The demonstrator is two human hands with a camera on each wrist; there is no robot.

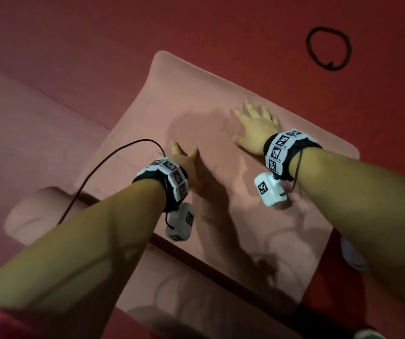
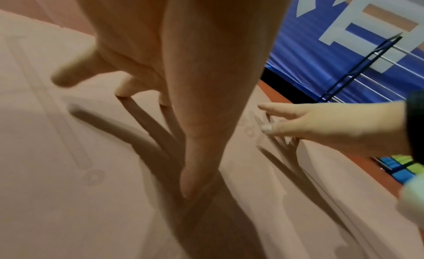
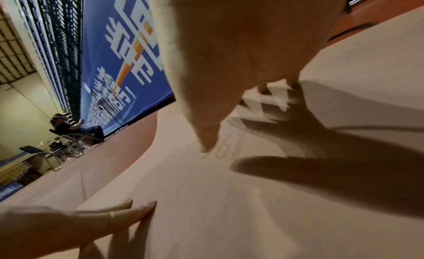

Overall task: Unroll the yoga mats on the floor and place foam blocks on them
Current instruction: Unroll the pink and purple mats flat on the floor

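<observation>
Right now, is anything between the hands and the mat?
No. The left hand and right hand both lie flat on the mat, fingers spread, with nothing visible in between.

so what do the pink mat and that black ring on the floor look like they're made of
Pink mat: seems a soft matte foam or rubber; it ripples around the pressing right hand and left hand and gives no glare, with faint printed marks. Black ring: probably an elastic or cord band, thin, dull and unevenly round; too small to be sure.
</observation>
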